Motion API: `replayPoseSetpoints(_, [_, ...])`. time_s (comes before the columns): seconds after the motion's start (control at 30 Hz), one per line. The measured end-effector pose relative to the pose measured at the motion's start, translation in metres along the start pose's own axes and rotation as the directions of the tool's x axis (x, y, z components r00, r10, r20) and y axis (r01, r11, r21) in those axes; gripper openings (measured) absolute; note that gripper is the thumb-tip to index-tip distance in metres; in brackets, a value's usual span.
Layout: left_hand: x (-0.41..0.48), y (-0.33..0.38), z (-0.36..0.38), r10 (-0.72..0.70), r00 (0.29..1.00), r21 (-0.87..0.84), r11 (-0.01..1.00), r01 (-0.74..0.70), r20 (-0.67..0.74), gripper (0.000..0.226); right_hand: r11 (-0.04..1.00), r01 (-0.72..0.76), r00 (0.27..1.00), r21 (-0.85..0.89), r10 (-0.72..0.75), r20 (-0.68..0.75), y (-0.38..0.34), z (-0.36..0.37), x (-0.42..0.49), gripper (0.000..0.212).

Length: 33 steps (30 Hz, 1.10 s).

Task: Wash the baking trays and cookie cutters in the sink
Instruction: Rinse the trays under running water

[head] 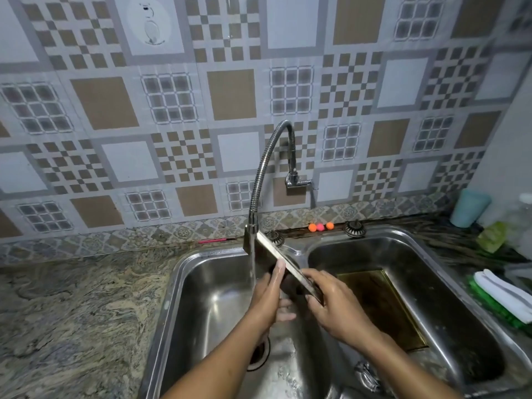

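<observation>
At the centre of the frame, a baking tray (283, 262) stands on edge under the faucet's (259, 180) stream, above the left sink basin (201, 298). The right hand (334, 303) grasps its lower end. The left hand (269, 295) presses flat against its side, a finger straight up.

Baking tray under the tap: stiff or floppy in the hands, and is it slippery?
Probably stiff: the baking tray shows a straight edge though the grip, the right hand, holds only its lower end. Likely slippery: tap water runs beside it and the left hand on it looks wet. Seemingly light, being thin metal.
</observation>
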<state>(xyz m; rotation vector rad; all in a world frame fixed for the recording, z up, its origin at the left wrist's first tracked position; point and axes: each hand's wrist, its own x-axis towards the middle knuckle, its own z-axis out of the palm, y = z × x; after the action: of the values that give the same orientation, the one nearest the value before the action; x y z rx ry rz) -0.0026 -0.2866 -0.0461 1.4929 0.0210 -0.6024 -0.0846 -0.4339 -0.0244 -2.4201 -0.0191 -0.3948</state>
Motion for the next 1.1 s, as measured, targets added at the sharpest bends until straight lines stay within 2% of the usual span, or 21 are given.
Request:
replayPoseSetpoints(0.07, [0.004,0.01,0.019,0.027,0.999,-0.058,0.998,-0.028,-0.018,0.085,1.0,0.016,0.999,-0.023,-0.015,0.036,0.005,-0.004,0.0,0.054])
replayPoseSetpoints(0.1, [0.002,0.014,0.029,0.062,0.996,-0.052,0.997,-0.065,-0.06,0.07,1.0,0.022,0.997,-0.011,-0.021,0.075,0.01,-0.006,0.0,0.055])
replayPoseSetpoints(0.17, [-0.001,0.021,0.044,0.152,0.969,0.05,0.988,-0.145,-0.196,0.032,0.998,0.034,0.983,0.052,-0.043,0.178,0.019,-0.011,0.003,0.056])
replayPoseSetpoints(0.2, [0.0,0.021,0.048,0.18,0.95,0.102,0.982,-0.158,-0.257,0.022,0.996,0.019,0.973,0.092,-0.039,0.228,0.023,-0.015,0.004,0.056])
replayPoseSetpoints(0.27, [0.008,0.019,0.052,0.181,0.931,0.122,0.981,-0.15,-0.317,0.022,0.989,-0.035,0.972,0.146,-0.001,0.237,0.035,-0.023,0.006,0.051])
replayPoseSetpoints(0.33, [0.018,0.017,0.056,0.135,0.945,0.031,0.991,-0.132,-0.296,0.02,0.992,-0.079,0.994,0.095,0.071,0.078,0.06,-0.032,0.009,0.047])
replayPoseSetpoints(0.4, [0.027,0.012,0.064,0.083,0.962,-0.02,0.996,-0.091,-0.259,0.023,0.972,-0.222,0.975,0.074,0.223,-0.011,0.088,-0.045,0.012,0.044])
replayPoseSetpoints(0.5, [0.037,-0.003,0.081,0.028,0.967,-0.052,0.998,-0.042,-0.254,0.02,0.906,-0.408,0.911,0.116,0.395,0.117,0.127,-0.058,0.014,0.039])
replayPoseSetpoints(0.6, [0.044,-0.017,0.086,-0.027,0.966,-0.121,0.993,-0.004,-0.257,0.026,0.85,-0.476,0.874,0.227,0.429,0.228,0.155,-0.06,0.013,0.027])
replayPoseSetpoints(0.67, [0.049,-0.023,0.086,-0.038,0.96,-0.14,0.99,-0.001,-0.276,0.024,0.808,-0.508,0.855,0.299,0.429,0.291,0.168,-0.06,0.012,0.032])
replayPoseSetpoints(0.73, [0.051,-0.026,0.085,-0.013,0.929,-0.096,0.995,-0.025,-0.369,0.019,0.787,-0.519,0.85,0.335,0.434,0.298,0.175,-0.061,0.012,0.044])
replayPoseSetpoints(0.8, [0.056,-0.032,0.087,0.023,0.901,0.018,1.0,-0.017,-0.433,0.028,0.797,-0.481,0.875,0.366,0.417,0.244,0.178,-0.062,0.01,0.053])
replayPoseSetpoints(0.87, [0.06,-0.041,0.096,0.052,0.913,0.123,0.992,-0.002,-0.404,0.044,0.836,-0.426,0.905,0.345,0.387,0.178,0.184,-0.066,0.007,0.056])
replayPoseSetpoints(0.93, [0.064,-0.049,0.112,0.041,0.933,0.177,0.984,0.025,-0.357,0.051,0.863,-0.41,0.912,0.295,0.385,0.142,0.194,-0.073,0.003,0.056])
replayPoseSetpoints(1.0, [0.068,-0.058,0.131,0.007,0.953,0.199,0.978,0.056,-0.304,0.047,0.868,-0.425,0.905,0.258,0.411,0.111,0.214,-0.079,-0.003,0.057])
replayPoseSetpoints(1.1, [0.073,-0.075,0.159,-0.089,0.969,0.212,0.967,0.139,-0.229,0.032,0.83,-0.518,0.855,0.208,0.503,0.124,0.246,-0.082,-0.018,0.059])
